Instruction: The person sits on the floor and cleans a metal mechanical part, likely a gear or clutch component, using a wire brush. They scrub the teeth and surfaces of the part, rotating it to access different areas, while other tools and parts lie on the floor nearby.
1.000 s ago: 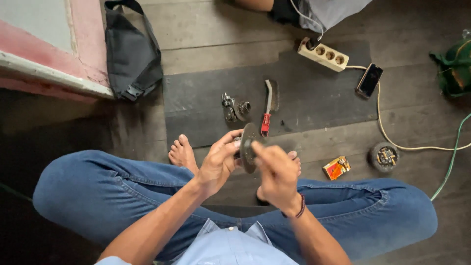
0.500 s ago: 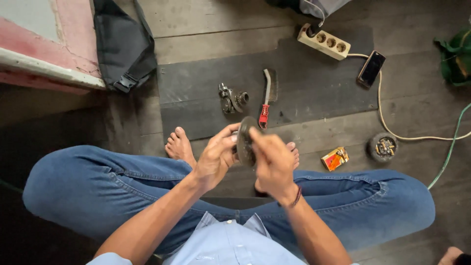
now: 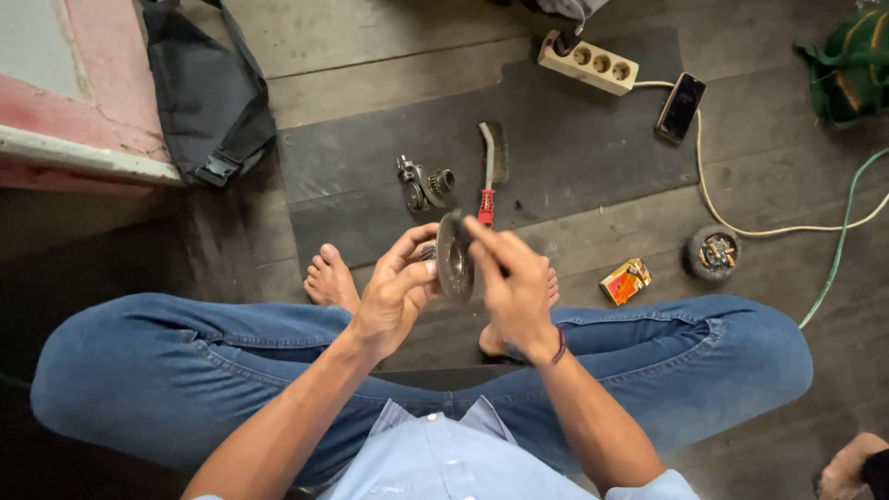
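Makeshift floor workshop: wire brush (image 3: 489, 173), gear parts (image 3: 423, 183), power strip (image 3: 589, 62).

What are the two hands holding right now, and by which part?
Both hold a round dark metal disc on edge: the left hand at its left face and rim, the right hand over its right side.

The round metal disc (image 3: 454, 268) is turning further edge-on between the hands, its rim now pointing toward the wire brush (image 3: 488, 176). The left hand (image 3: 394, 292) is opening its fingers more around the side of the disc away from the brush, while the right hand (image 3: 514, 282) is sliding its fingertips (image 3: 477, 230) up across the disc's face, nearer the brush's red handle.
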